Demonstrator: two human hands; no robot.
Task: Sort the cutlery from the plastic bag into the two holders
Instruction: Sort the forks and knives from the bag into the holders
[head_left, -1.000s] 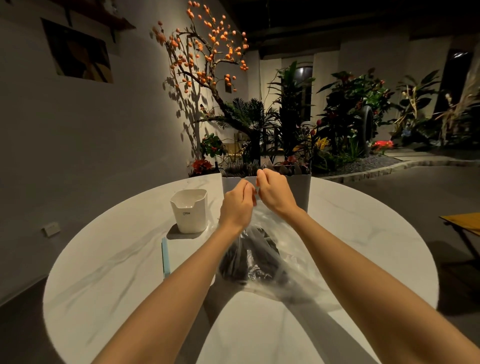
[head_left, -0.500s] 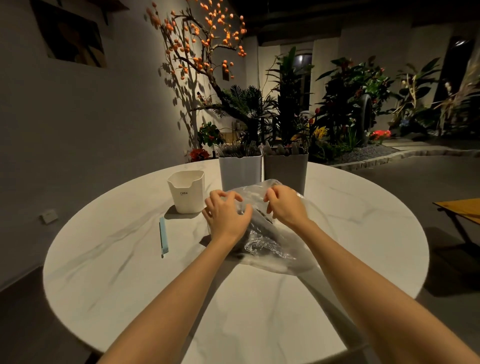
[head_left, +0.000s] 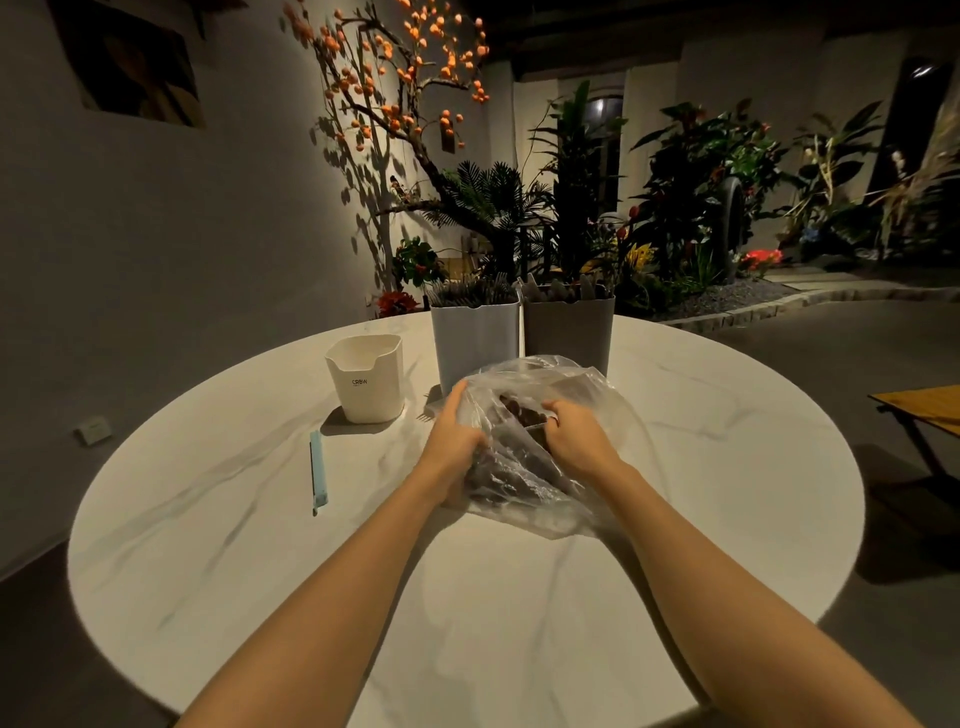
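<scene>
Bag (head_left: 540, 467) now lower on table (head_left: 260, 519), btwn left hand (head_left: 454, 434) & right hand (head_left: 574, 436).

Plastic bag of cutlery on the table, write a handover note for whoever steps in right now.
Left hand holds the plastic bag's left side; right hand grips its opening.
Bag lies on the round table, dark cutlery inside.
Light holder and grey holder stand behind it, each already holding pieces.
Left: pull cutlery out and sort it into the holders.

head-worn, forward-down, close over table (head_left: 208, 519)
</scene>
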